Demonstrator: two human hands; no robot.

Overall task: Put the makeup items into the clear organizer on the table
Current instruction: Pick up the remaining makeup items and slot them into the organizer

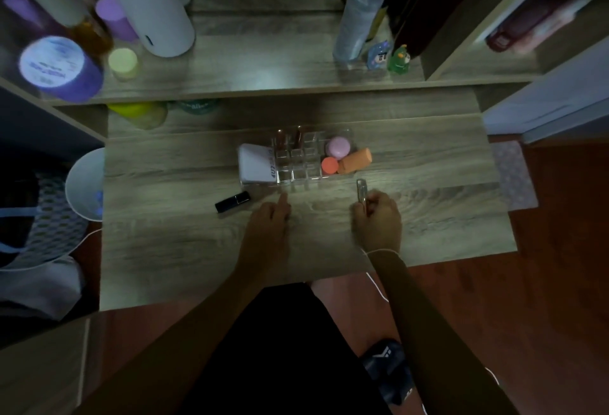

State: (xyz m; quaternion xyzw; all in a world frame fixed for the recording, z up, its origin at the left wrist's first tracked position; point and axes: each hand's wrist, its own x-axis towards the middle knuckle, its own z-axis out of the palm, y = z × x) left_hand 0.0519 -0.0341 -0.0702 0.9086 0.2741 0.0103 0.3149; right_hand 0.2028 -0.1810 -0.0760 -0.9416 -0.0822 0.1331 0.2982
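Sitting mid-table, the clear organizer (298, 159) is already holding several items. Just in front of it, the right hand (377, 218) is pinching a slim tube (362, 191), apparently mid-placement; lifting it into a free slot seems next. The left hand (272, 217) is resting nearby, forefinger extended, beside a black lipstick (232, 201).

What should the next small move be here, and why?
Probably carry the clear tube in the right hand forward into an empty slot of the clear organizer: it is already gripped, and front cells look free. The black lipstick can wait.
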